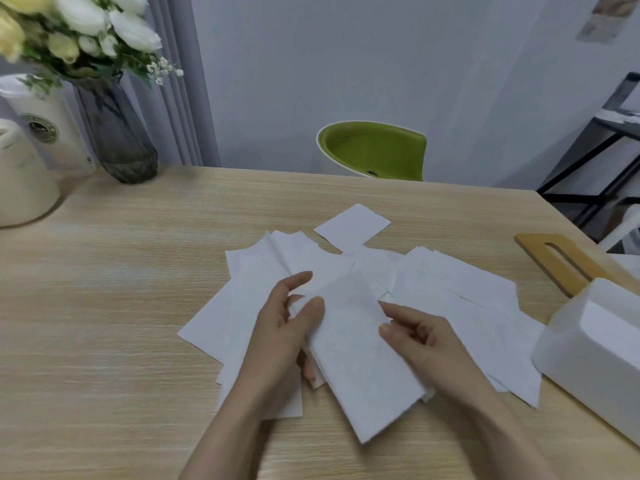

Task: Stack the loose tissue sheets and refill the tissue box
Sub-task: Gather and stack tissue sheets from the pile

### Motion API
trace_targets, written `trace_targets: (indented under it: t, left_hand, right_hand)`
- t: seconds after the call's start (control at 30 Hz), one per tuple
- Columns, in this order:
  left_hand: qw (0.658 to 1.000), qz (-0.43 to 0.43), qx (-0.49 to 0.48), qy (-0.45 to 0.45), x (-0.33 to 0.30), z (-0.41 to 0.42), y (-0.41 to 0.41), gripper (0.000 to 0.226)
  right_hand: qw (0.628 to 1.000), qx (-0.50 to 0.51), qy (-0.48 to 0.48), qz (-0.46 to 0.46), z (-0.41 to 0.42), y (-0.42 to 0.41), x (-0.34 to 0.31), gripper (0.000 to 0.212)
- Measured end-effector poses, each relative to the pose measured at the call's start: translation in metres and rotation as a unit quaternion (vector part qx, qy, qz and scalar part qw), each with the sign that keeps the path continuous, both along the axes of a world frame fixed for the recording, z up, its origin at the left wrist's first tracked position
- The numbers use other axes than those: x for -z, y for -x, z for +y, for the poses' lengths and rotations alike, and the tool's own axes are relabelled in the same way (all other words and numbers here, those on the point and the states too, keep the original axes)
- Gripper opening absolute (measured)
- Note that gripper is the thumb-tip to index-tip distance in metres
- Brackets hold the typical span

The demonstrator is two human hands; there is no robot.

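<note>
The left hand [294,327] has its grip closed on the upper left edge of a small stack of tissues [360,358], thumb on top and fingers tucked beneath — it looks like the anchor that keeps the edges lined up. The right hand [415,336] meets the stack's right edge with fingers curled; whether it pinches the paper or only steadies it, I cannot tell. The stack lies slantwise over the loose tissue sheets [460,289], which fan out across the wooden surface [104,306], overlapping, one square sheet [351,226] lying farther back. To the right stands the white tissue box [588,348], open-topped — nothing shows inside its visible part. Its wooden slotted lid [557,259] lies just behind, set off, I'd guess, to leave the opening free for refilling.
</note>
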State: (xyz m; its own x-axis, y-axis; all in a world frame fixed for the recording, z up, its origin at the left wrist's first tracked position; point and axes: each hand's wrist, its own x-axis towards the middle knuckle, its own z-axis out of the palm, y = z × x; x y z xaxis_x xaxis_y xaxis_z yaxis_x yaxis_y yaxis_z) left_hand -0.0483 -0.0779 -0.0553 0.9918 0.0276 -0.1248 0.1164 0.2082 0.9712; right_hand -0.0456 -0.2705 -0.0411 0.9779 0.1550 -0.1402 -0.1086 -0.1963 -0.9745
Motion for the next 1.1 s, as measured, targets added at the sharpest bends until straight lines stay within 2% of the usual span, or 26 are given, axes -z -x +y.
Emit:
trace_targets:
  t: [0.13,0.2,0.27,0.33,0.4,0.5,0.63,0.8,1.1]
  left_hand:
    - [0.992,-0.014,0.119,-0.046,-0.006,0.001,-0.002,0.044]
    - [0.994,-0.027,0.098,-0.044,-0.004,-0.003,-0.001,0.050]
    - [0.998,-0.034,0.037,-0.035,-0.002,-0.007,-0.001,0.054]
    - [0.999,-0.038,-0.031,-0.019,0.002,-0.012,-0.001,0.055]
    - [0.997,-0.037,-0.066,0.001,0.005,-0.022,0.002,0.054]
    - [0.998,-0.014,-0.053,0.019,0.005,-0.037,0.009,0.045]
    - [0.998,-0.025,-0.037,-0.049,0.007,-0.045,0.005,0.033]
    - [0.992,-0.058,0.020,-0.110,-0.002,-0.069,-0.009,0.032]
    - [0.980,-0.080,0.175,-0.058,-0.032,-0.171,-0.025,0.031]
  right_hand:
    - [0.999,-0.045,0.022,0.022,-0.017,-0.010,-0.005,0.020]
    - [0.999,-0.029,-0.006,0.034,-0.024,-0.012,-0.004,0.029]
    - [0.999,0.012,-0.025,0.024,-0.030,-0.009,0.000,0.044]
    - [0.995,0.069,-0.067,0.006,-0.031,-0.003,0.004,0.048]
    - [0.991,0.101,-0.091,-0.017,-0.023,0.007,0.010,0.047]
    - [0.990,0.104,-0.049,-0.076,-0.011,0.020,0.015,0.041]
    - [0.981,0.155,0.022,-0.113,-0.023,0.027,0.008,0.023]
    - [0.960,0.231,0.088,-0.131,-0.061,0.043,-0.009,0.022]
    - [0.906,0.376,0.114,-0.159,-0.146,0.079,-0.038,0.020]
